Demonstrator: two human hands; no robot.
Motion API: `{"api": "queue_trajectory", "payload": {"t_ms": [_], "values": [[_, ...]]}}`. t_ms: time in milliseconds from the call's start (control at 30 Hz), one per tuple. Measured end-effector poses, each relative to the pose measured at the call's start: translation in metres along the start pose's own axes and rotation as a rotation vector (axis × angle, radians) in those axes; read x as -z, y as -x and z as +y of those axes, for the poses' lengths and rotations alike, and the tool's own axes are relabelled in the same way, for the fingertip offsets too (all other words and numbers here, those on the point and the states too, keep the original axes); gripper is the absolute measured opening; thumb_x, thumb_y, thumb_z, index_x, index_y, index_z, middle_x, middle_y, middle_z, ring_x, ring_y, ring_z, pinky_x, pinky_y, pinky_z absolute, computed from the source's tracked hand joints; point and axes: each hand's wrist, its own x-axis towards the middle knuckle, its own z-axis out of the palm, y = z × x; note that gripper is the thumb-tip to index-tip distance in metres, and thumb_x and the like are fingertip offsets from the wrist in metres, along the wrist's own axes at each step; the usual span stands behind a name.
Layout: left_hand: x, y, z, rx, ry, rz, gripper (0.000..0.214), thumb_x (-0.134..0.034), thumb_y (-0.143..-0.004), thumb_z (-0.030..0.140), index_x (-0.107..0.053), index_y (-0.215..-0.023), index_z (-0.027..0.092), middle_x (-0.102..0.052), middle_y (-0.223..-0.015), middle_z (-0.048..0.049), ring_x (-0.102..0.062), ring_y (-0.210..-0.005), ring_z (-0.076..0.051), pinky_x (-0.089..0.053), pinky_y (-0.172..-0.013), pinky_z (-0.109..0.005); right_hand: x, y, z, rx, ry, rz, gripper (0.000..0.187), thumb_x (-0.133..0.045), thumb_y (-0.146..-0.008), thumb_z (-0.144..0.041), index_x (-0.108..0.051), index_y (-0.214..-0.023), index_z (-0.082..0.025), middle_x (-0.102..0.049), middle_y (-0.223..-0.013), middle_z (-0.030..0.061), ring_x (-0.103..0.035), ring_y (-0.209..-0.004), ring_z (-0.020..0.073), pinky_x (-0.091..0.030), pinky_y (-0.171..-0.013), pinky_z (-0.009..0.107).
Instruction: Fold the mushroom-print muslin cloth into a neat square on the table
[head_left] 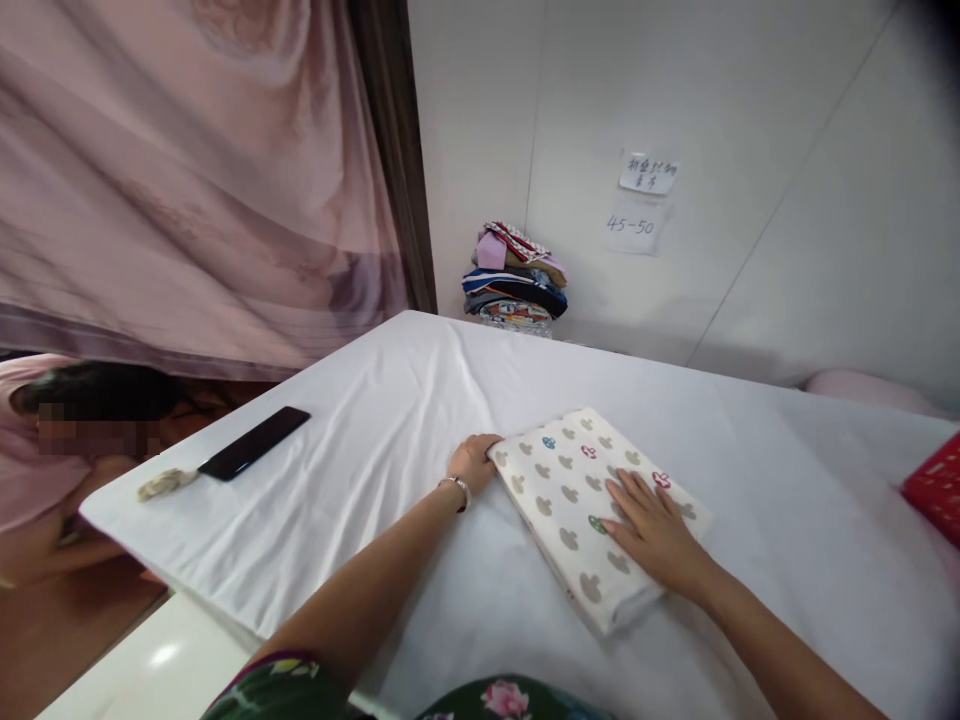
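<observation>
A folded white cloth (561, 515) printed with grey mushroom shapes and a few coloured ones lies flat on the white-covered table. At its far left corner is my left hand (474, 461), closed, with the fingers curled at the cloth's edge and partly hidden. A bracelet circles that wrist. My right hand (651, 527) rests palm down on top of the cloth, towards its right side, fingers stretched and slightly apart. The fold layers show along the near edge.
A dark phone (256, 443) with a pale strap charm (166, 484) lies near the table's left edge. Behind the table stands a stack of folded fabrics (516, 275). A red object (936, 490) is at the right. A person (60, 480) sits low beyond the left edge, below a pink curtain (195, 180).
</observation>
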Motion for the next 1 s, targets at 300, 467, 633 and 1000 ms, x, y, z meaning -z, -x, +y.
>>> {"api": "queue_trajectory", "payload": {"t_ms": [300, 467, 633, 1000], "values": [[0.000, 0.002, -0.001, 0.047, -0.034, 0.007, 0.039, -0.050, -0.069, 0.012, -0.062, -0.105, 0.022, -0.066, -0.102, -0.0013, -0.056, -0.097, -0.020, -0.042, -0.088, -0.031, 0.022, -0.099, -0.006, -0.005, -0.006, 0.078, 0.063, -0.023, -0.090, -0.051, -0.023, -0.141, -0.014, -0.017, -0.149, 0.0083, -0.008, -0.137, 0.0230, -0.017, -0.108, 0.042], [0.006, 0.003, -0.004, 0.067, -0.049, 0.001, 0.040, -0.049, -0.068, 0.008, -0.063, -0.103, 0.021, -0.066, -0.101, -0.0010, -0.055, -0.097, -0.020, -0.042, -0.087, -0.030, -0.003, -0.111, 0.012, -0.052, -0.025, -0.057, 0.068, -0.017, -0.087, -0.060, -0.024, -0.141, -0.019, -0.014, -0.150, 0.0036, -0.014, -0.136, 0.0232, -0.026, -0.104, 0.038], [0.006, 0.005, -0.005, 0.018, 0.009, 0.004, 0.039, -0.051, -0.070, 0.013, -0.062, -0.106, 0.022, -0.066, -0.103, -0.0010, -0.056, -0.097, -0.021, -0.042, -0.088, -0.031, -0.003, -0.110, 0.013, -0.078, -0.083, -0.069, 0.069, -0.021, -0.085, -0.062, -0.023, -0.142, -0.022, -0.012, -0.150, 0.0016, -0.012, -0.136, 0.0246, -0.024, -0.104, 0.041], [0.002, 0.013, 0.007, 0.194, 0.435, 0.054, 0.042, -0.047, -0.081, 0.035, -0.052, -0.120, 0.021, -0.061, -0.113, -0.0031, -0.058, -0.096, -0.018, -0.046, -0.086, -0.032, 0.025, -0.151, 0.024, -0.418, -0.299, -0.159, 0.056, -0.037, -0.081, -0.058, -0.057, -0.114, -0.017, -0.057, -0.119, 0.0140, -0.051, -0.111, 0.0316, -0.040, -0.089, 0.039]]}}
